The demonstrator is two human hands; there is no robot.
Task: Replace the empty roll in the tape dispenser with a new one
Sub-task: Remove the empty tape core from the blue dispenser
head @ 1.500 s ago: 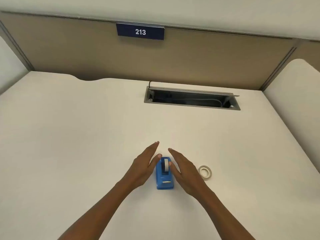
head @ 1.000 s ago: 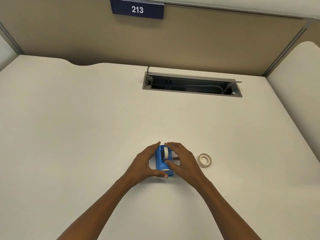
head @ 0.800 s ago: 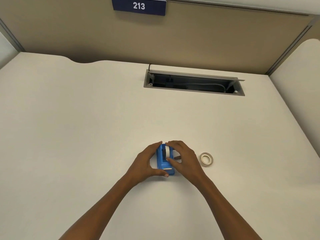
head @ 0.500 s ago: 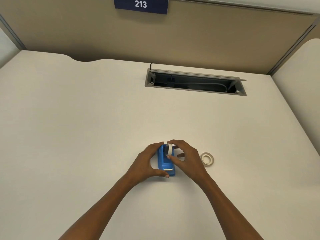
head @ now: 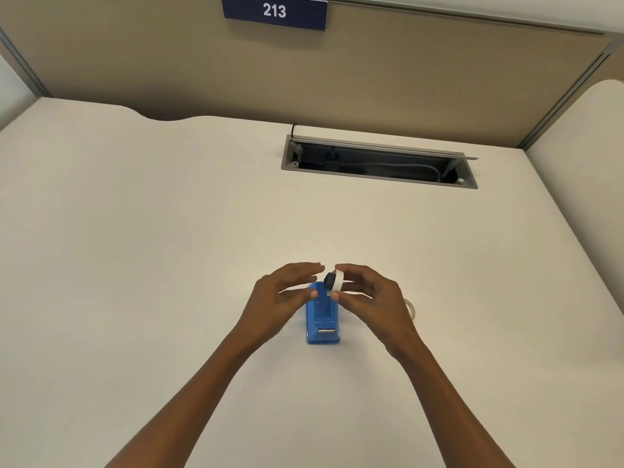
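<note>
A blue tape dispenser (head: 322, 324) sits on the cream desk (head: 169, 248), its roll slot bare. Above its far end my right hand (head: 368, 295) pinches a white roll (head: 336, 281) with a dark hub on its left side. My left hand (head: 283, 295) hovers just left of that roll with fingers spread, holding nothing and off the dispenser. A second white tape roll (head: 410, 307) lies flat on the desk to the right, mostly hidden behind my right hand.
An open cable tray (head: 378, 162) with wires is sunk into the desk at the back. A tan partition (head: 371, 79) with a blue "213" sign (head: 274, 11) closes the far side. Another desk surface (head: 584, 136) adjoins on the right.
My right hand has lifted the white roll with its hub up out of the dispenser. My left hand has let go of the dispenser body and risen beside the roll.
</note>
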